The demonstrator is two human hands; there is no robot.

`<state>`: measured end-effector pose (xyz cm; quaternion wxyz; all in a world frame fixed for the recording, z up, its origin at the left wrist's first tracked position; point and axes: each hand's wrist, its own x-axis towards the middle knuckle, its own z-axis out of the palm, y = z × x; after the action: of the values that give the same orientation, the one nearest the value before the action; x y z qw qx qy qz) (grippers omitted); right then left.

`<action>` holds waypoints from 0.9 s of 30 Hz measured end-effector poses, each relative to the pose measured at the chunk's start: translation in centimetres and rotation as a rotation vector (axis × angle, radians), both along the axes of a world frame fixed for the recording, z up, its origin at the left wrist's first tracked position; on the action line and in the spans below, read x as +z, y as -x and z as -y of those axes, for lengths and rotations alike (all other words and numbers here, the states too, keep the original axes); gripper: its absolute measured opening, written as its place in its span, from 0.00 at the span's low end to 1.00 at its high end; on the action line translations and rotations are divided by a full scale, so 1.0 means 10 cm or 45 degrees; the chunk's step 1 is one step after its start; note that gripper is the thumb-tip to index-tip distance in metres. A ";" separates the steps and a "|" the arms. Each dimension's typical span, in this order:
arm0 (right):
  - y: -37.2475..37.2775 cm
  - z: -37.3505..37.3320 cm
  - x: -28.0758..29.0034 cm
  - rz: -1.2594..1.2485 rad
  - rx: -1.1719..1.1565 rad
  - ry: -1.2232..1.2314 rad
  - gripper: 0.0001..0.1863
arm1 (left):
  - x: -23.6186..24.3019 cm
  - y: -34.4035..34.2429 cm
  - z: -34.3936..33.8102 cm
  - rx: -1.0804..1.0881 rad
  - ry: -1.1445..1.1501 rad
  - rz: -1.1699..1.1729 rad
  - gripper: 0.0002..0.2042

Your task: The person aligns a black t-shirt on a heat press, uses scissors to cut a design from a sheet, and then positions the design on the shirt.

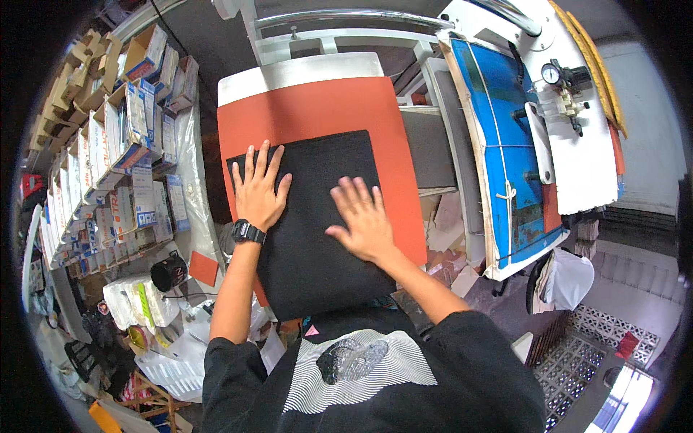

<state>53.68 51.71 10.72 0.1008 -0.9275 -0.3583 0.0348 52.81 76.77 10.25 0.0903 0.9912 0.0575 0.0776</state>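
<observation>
A piece of black fabric (317, 238) lies spread over an orange pad (303, 112) on the press bed in front of me. Its near edge hangs toward my body. My left hand (258, 193) rests flat near the fabric's far left corner, fingers stretched out, a black watch on the wrist. Over the right half of the cloth, my right hand (363, 224) is open, its spread fingers slightly blurred. I cannot tell whether that palm touches the fabric. Neither hand grasps anything.
At the right stands a blue press plate (498, 151) with a cord tied round it, beside a pressure gauge (551, 73). Boxes (133, 130) crowd shelves at the left. A white plastic basket (170, 372) sits low left; a metal rail (354, 16) crosses behind the bed.
</observation>
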 end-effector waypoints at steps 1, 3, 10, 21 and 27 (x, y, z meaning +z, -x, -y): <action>-0.07 0.17 0.02 0.049 -0.132 0.044 0.43 | 0.00 0.02 0.00 0.010 -0.001 0.002 0.27; -0.18 0.57 0.00 0.130 -0.494 0.182 0.40 | -0.01 0.02 0.03 -0.002 -0.013 0.009 0.28; 0.60 1.36 1.34 0.303 -0.446 -0.629 0.20 | 0.22 0.07 1.16 -0.106 0.284 0.147 0.33; -0.42 3.91 1.71 0.828 -0.741 -0.256 0.16 | -0.02 0.17 2.21 -0.230 0.120 0.031 0.40; -0.57 3.96 1.77 0.721 -0.746 0.005 0.19 | 0.23 0.64 1.97 -0.099 0.356 0.172 0.38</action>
<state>59.42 12.10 28.44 0.0021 -0.9634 -0.0924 -0.2517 46.41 57.02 12.51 0.2342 0.9629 0.0231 0.1319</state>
